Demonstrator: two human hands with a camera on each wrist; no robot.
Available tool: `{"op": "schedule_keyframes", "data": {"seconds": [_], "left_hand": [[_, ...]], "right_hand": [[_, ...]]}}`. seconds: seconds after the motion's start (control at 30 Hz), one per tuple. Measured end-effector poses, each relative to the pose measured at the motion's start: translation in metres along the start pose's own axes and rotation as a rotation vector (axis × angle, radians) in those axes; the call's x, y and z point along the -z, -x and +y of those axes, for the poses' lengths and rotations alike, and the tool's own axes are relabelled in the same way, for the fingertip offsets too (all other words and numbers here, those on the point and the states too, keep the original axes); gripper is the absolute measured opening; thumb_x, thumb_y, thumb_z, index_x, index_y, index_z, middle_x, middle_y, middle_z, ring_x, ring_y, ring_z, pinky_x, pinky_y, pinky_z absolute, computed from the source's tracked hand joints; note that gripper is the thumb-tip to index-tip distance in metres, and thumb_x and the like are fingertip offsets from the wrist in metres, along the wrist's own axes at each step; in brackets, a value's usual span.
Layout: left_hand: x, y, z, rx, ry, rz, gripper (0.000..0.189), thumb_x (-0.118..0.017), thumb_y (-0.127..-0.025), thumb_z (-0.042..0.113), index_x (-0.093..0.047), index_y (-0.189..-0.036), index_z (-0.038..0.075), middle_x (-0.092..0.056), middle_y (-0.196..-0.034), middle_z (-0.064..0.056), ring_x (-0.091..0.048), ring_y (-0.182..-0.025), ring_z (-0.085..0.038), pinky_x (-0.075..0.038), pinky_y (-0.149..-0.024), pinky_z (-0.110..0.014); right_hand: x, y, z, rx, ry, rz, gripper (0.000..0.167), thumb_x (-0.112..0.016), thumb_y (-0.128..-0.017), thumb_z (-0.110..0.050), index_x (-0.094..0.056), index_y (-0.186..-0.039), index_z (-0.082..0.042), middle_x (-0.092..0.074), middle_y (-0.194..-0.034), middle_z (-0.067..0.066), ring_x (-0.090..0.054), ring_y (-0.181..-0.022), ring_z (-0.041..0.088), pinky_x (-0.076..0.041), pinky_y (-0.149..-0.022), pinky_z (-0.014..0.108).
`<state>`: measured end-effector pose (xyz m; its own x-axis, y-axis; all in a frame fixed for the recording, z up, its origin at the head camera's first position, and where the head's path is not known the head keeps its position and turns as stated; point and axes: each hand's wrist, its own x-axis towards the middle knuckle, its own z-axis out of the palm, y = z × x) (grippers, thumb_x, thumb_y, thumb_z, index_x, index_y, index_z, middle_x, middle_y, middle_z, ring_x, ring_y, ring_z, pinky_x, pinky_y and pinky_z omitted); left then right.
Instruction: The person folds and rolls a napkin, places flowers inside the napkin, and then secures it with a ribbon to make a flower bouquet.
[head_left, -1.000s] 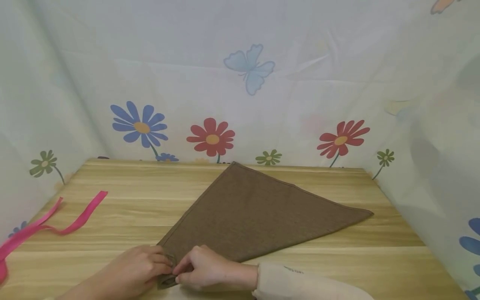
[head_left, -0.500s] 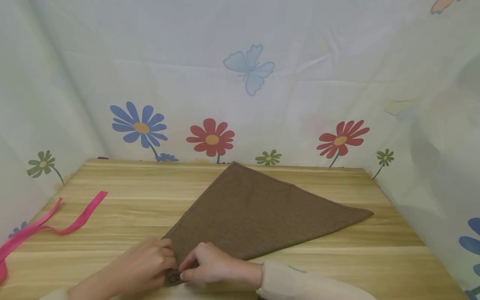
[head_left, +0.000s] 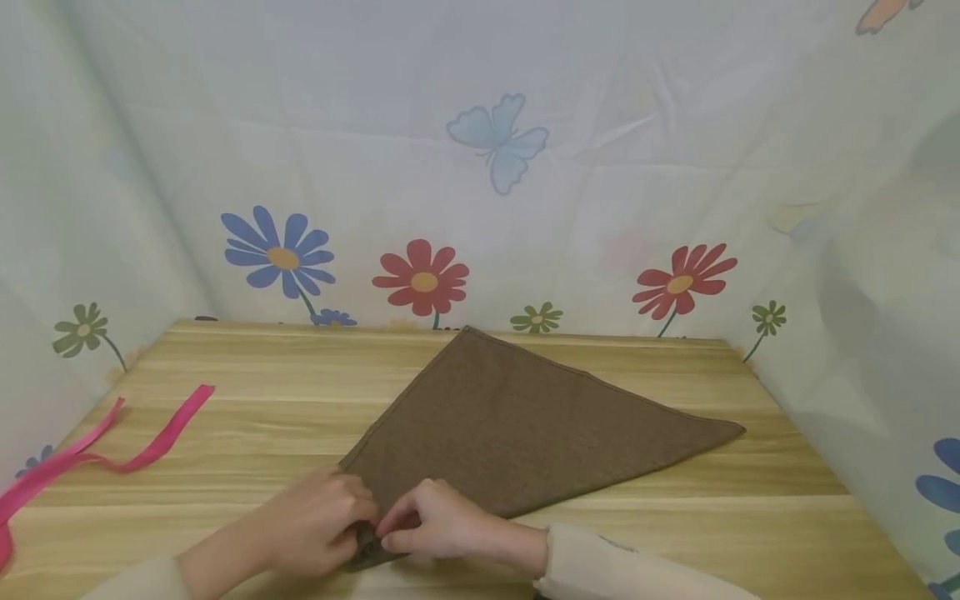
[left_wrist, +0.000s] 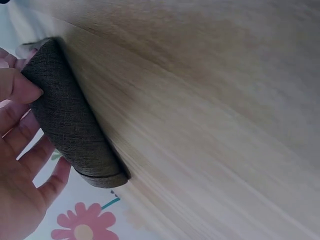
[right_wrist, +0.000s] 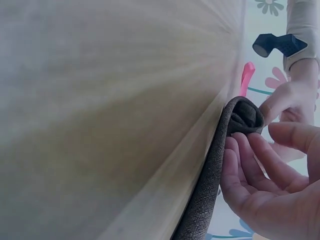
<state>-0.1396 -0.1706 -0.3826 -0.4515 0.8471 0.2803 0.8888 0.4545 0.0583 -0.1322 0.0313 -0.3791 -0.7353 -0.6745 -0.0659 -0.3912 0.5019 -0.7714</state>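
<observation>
A brown cloth point(head_left: 525, 425) with stitched hems lies on the table as a flat triangle, its left end rolled up. My left hand point(head_left: 318, 521) grips this roll; in the left wrist view the thumb presses on the rolled cloth point(left_wrist: 70, 115) and the fingers lie along its far side. Facing it, my right hand point(head_left: 442, 525) holds the near end of the roll with bent fingers and thumb. The right wrist view shows the coiled end of the cloth point(right_wrist: 245, 115) at the right fingertips point(right_wrist: 240, 140). Both hands hide part of the roll in the head view.
A pink ribbon point(head_left: 168, 433) lies loosely on the left side of the wood-grain table point(head_left: 262, 358). Behind and at the sides hangs a pale curtain point(head_left: 360, 167) printed with flowers and a butterfly. A dark device point(right_wrist: 280, 45) sits on the left wrist.
Both hands have moved a little to the right along with the roll, which has taken up more of the cloth's left end. The far and right corners of the cloth stay put.
</observation>
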Motion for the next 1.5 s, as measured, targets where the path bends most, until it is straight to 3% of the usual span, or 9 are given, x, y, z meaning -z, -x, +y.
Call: {"op": "schedule_keyframes", "data": {"seconds": [0.17, 0.3, 0.43, 0.63, 0.9, 1.17, 1.5], "left_hand": [[-0.002, -0.005, -0.002, 0.004, 0.030, -0.004, 0.018, -0.064, -0.061, 0.011, -0.060, -0.076, 0.021, -0.052, -0.071, 0.017, -0.046, -0.068, 0.000, -0.040, -0.060, -0.024], [-0.004, -0.007, -0.004, -0.027, -0.030, 0.078, 0.021, -0.072, -0.060, 0.018, -0.061, -0.078, 0.022, -0.053, -0.078, 0.014, -0.048, -0.076, -0.004, -0.044, -0.065, -0.023], [-0.005, -0.006, -0.006, -0.047, -0.095, 0.165, 0.025, -0.077, -0.058, 0.023, -0.061, -0.077, 0.022, -0.052, -0.080, 0.013, -0.046, -0.074, -0.004, -0.042, -0.064, -0.021], [-0.005, 0.000, -0.007, -0.107, -0.115, 0.209, 0.023, -0.078, -0.059, 0.022, -0.061, -0.075, 0.021, -0.055, -0.079, 0.012, -0.051, -0.074, -0.004, -0.044, -0.063, -0.020], [-0.002, 0.011, -0.004, -0.138, -0.133, 0.169, 0.024, -0.074, -0.064, 0.016, -0.067, -0.087, 0.014, -0.064, -0.094, 0.002, -0.059, -0.090, -0.015, -0.048, -0.077, -0.033], [-0.002, 0.019, 0.001, -0.093, -0.128, 0.088, 0.032, -0.069, -0.069, 0.010, -0.067, -0.101, 0.011, -0.066, -0.104, -0.001, -0.060, -0.101, -0.019, -0.049, -0.079, -0.035], [-0.005, 0.024, 0.001, -0.067, -0.105, 0.055, 0.036, -0.067, -0.070, 0.006, -0.066, -0.106, 0.010, -0.064, -0.109, -0.003, -0.059, -0.104, -0.020, -0.049, -0.079, -0.036]], "right_hand": [[0.000, 0.001, 0.002, 0.005, -0.053, 0.032, 0.009, -0.066, -0.080, -0.011, -0.071, -0.086, -0.006, -0.069, -0.080, -0.006, -0.055, -0.069, -0.008, -0.044, -0.062, 0.010], [0.000, 0.002, 0.003, 0.002, -0.090, 0.028, 0.009, -0.066, -0.080, -0.009, -0.070, -0.086, -0.004, -0.068, -0.078, -0.006, -0.055, -0.067, -0.007, -0.045, -0.061, 0.011], [0.001, 0.001, 0.005, 0.007, -0.088, 0.022, 0.010, -0.066, -0.080, -0.009, -0.070, -0.088, -0.004, -0.068, -0.078, -0.006, -0.055, -0.067, -0.008, -0.045, -0.060, 0.011], [0.001, 0.002, 0.005, 0.008, -0.110, -0.009, 0.012, -0.065, -0.081, -0.009, -0.070, -0.090, -0.003, -0.069, -0.080, -0.003, -0.056, -0.066, -0.007, -0.046, -0.059, 0.012], [0.002, 0.002, 0.006, 0.009, -0.111, -0.030, 0.013, -0.064, -0.082, -0.010, -0.070, -0.091, -0.003, -0.069, -0.081, -0.003, -0.057, -0.067, -0.006, -0.045, -0.060, 0.012], [0.000, 0.002, 0.008, 0.000, -0.060, -0.017, 0.013, -0.065, -0.081, -0.011, -0.071, -0.091, -0.007, -0.069, -0.081, -0.006, -0.057, -0.071, -0.007, -0.044, -0.063, 0.011], [0.000, 0.002, 0.007, -0.007, -0.014, -0.004, 0.012, -0.066, -0.081, -0.012, -0.072, -0.091, -0.008, -0.069, -0.080, -0.008, -0.056, -0.070, -0.008, -0.044, -0.063, 0.010]]}}
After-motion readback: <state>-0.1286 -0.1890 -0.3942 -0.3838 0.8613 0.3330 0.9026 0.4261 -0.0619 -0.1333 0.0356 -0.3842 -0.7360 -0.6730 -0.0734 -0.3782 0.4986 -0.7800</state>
